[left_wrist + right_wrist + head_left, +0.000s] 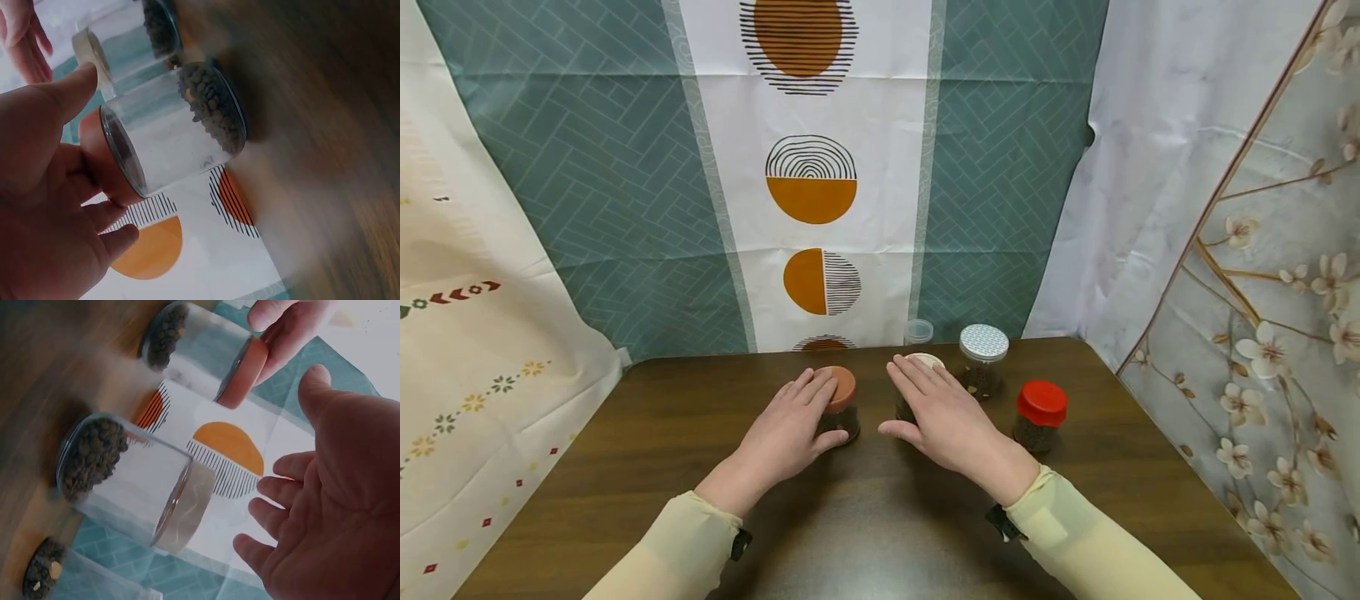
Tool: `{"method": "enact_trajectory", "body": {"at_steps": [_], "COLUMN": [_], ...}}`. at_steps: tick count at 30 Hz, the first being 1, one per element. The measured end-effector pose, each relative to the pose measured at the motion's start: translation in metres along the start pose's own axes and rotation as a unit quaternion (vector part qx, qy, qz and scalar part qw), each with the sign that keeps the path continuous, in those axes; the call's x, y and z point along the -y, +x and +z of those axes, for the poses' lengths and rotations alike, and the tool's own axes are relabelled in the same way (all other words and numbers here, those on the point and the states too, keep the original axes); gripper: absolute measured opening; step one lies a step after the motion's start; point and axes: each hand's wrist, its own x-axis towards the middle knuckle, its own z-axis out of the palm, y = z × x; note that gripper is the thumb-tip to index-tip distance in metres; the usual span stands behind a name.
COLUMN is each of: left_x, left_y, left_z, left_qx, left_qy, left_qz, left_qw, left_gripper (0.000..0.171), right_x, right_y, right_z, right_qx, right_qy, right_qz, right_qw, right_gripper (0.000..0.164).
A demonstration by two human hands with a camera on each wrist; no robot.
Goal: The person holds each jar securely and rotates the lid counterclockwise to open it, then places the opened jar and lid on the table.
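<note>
Here the left hand (792,427) is at the orange-lidded jar (172,134), the right hand (946,417) by the pale-lidded jar (144,481), fingers (270,517) slightly spread; level, gentle contact suits best.

In the head view, the left hand (790,427) hides part of the orange-brown lid (846,388) beneath its fingers, and the right hand (946,418) covers much of the pale-lidded jar (134,481). Just beyond the right hand, the small clear container (918,332) is hidden lower down — its contents cannot be told. To that hand's right, whatever fills the red-lidded jar (1040,412) is too small to make out. Below the left hand, the tabletop (325,156) blurs in its wrist view. Both sleeves (662,546) — behind the hands — are cut off by the head view's bottom edge.
</note>
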Motion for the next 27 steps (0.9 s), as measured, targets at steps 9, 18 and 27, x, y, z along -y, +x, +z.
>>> {"method": "enact_trajectory", "body": {"at_steps": [9, 18, 27], "left_x": [-0.014, -0.027, -0.032], "left_y": [-0.005, -0.010, -0.008], "left_z": [-0.002, -0.001, 0.000], "left_qx": [0.007, -0.007, 0.007], "left_qy": [-0.012, -0.021, -0.040], "left_qz": [0.024, 0.069, 0.107], "left_qw": [0.9996, 0.9973, 0.9934], "left_gripper": [0.085, 0.084, 0.082], "right_x": [0.007, 0.007, 0.002], "right_y": [-0.008, -0.017, -0.025], "right_z": [-0.004, -0.001, 0.003], "right_qx": [0.019, 0.019, 0.041], "right_qy": [0.093, 0.095, 0.091], "right_qz": [0.004, -0.025, -0.067], "right_qw": [0.995, 0.995, 0.993], "right_gripper": [0.090, 0.088, 0.085]}}
